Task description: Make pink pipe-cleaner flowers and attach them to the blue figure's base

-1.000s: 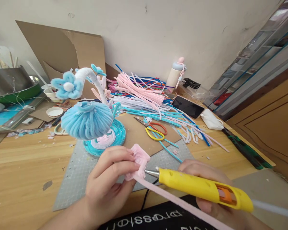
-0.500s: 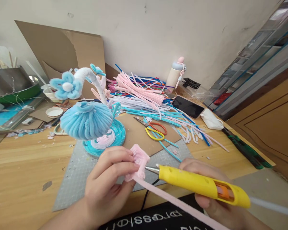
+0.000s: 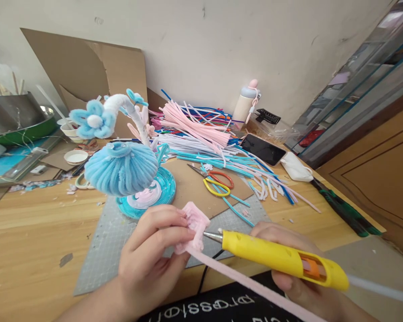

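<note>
1. Yellow glue gun (image 3: 285, 259) and right hand (image 3: 305, 293) had moved a tiny bit since a second before: the metal tip (image 3: 214, 237) sat a little higher along the edge of the pink fuzzy piece (image 3: 197, 223). The left hand (image 3: 154, 250) looked just about the same.
2. The pink piece was held up over the front of the grey mat (image 3: 100, 255). The left fingers and thumb pinched it tight on its left side. A long pink strip (image 3: 241, 281) ran from its bottom down to the right, under the gun.
3. The right hand was wrapped around the gun. The trigger did not show, so I could not tell if it was being squeezed.
4. The tip was right at the piece's edge, but I could not tell if it touched. To do this well, I think a thin line of glue, put on slowly, was best. Too much could squish out and make the fuzz flat.
5. Hot glue can burn, so the left fingertips needed to stay away from the tip.
6. The loose strip could have bumped the gun, and a black cord (image 3: 205, 273) ran under it too.
7. Just behind the left hand stood the blue puffy shade (image 3: 120, 170) on its round base (image 3: 169, 190). Scissors (image 3: 218, 183) lay past the piece, and a big pile of pink stems (image 3: 194, 125) lay farther back.
</note>
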